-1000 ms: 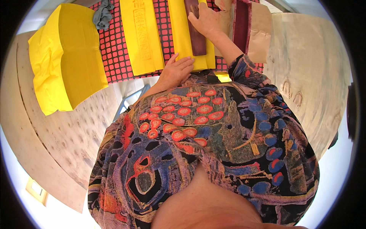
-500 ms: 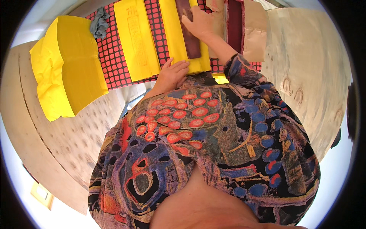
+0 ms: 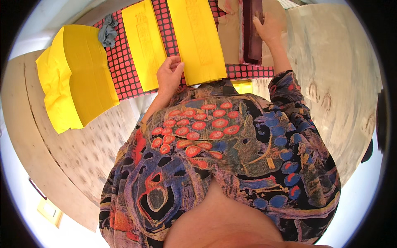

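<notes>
My right hand (image 3: pixel 271 31) grips a long dark-maroon stamping block (image 3: pixel 253 41) by its back. The block rests in or on a narrow maroon ink tray (image 3: pixel 243 60); its underside is hidden. My left hand (image 3: pixel 170 74) has bent fingers and thumb closed at the left edge of a stack of yellow paper (image 3: pixel 202 62), seemingly pinching it. A faint red stamped print runs down the top sheet of that stack. Left of it lies another yellow strip (image 3: pixel 151 68) with a similar print.
A large folded yellow sheet (image 3: pixel 89 78) hangs over the left side. A grey rag (image 3: pixel 108 31) lies on the red-and-black checked cloth (image 3: pixel 120 68). Brown paper (image 3: pixel 229 39) lies under the tray. Wooden boards (image 3: pixel 331 49) extend to the right.
My right hand has carried the block right, off the yellow stack to the ink tray, uncovering a red print. My left hand has shifted left from the stack's near edge to its left edge.
</notes>
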{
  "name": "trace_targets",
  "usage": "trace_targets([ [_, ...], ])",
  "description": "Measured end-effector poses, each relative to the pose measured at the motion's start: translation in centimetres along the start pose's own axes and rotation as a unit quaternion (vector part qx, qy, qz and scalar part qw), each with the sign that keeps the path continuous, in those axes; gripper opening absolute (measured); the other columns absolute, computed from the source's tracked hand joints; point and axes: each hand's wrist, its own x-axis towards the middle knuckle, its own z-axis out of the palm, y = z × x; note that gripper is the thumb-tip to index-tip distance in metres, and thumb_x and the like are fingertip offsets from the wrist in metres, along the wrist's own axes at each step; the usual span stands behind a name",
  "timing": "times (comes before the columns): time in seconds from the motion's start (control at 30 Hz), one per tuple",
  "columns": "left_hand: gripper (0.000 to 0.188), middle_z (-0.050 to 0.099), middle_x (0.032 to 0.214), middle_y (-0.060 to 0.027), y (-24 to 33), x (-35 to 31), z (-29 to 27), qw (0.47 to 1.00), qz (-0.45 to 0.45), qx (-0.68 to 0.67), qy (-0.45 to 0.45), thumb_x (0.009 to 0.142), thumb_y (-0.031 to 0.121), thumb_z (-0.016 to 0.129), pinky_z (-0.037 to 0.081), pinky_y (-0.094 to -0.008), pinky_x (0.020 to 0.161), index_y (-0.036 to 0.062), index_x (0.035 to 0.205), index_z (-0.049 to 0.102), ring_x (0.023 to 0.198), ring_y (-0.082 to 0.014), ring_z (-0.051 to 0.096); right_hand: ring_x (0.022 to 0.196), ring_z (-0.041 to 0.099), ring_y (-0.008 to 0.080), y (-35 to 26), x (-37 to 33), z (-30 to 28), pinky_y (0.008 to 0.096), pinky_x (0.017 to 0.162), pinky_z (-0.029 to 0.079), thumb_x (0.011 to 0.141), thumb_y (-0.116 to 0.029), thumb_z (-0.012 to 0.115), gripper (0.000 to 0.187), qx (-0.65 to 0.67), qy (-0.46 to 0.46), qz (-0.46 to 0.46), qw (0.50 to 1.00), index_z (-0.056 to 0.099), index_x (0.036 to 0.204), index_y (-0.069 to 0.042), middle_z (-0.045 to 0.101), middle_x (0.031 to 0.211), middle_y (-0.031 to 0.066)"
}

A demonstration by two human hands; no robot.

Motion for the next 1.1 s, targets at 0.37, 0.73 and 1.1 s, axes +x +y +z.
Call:
trace_targets([
  [0.37,0.025,0.071,0.094,-0.0087,-0.9,1.0,0.1,0.999,0.015,0.044,0.000,0.090,0.011,0.064,0.053,-0.0258,0.075,-0.0038,0.110,0.064,0.086,-0.0137,0.067,0.087,0.066,0.0356,-1.2,-0.8,1.4,0.0453,0.075,0.051,0.085,-0.046,0.063,0.049,-0.065,0.000,0.025,0.998,0.060,0.110,-0.004,0.068,0.093,0.0163],
  [0.73,0.023,0.070,0.092,-0.0051,-1.9,0.7,-0.4,0.999,-0.039,0.029,-0.009,0.092,0.011,0.061,0.050,-0.0230,0.069,-0.0023,0.110,0.065,0.080,-0.0094,0.063,0.083,0.066,0.0291,-10.1,-10.0,3.1,0.0403,0.075,0.051,0.089,-0.031,0.061,0.031,0.275,-0.134,0.026,0.952,0.064,0.101,-0.003,0.066,0.093,0.0150],
  [1.1,0.026,0.070,0.087,-0.0093,-2.5,0.8,-0.2,0.999,-0.023,0.040,-0.011,0.088,0.016,0.065,0.053,-0.0288,0.070,0.0006,0.109,0.067,0.077,-0.0147,0.066,0.088,0.064,0.0285,-12.8,-11.4,2.1,0.0407,0.074,0.050,0.087,-0.030,0.063,0.029,0.168,-0.117,0.003,0.979,0.062,0.103,-0.006,0.063,0.102,0.0124],
])
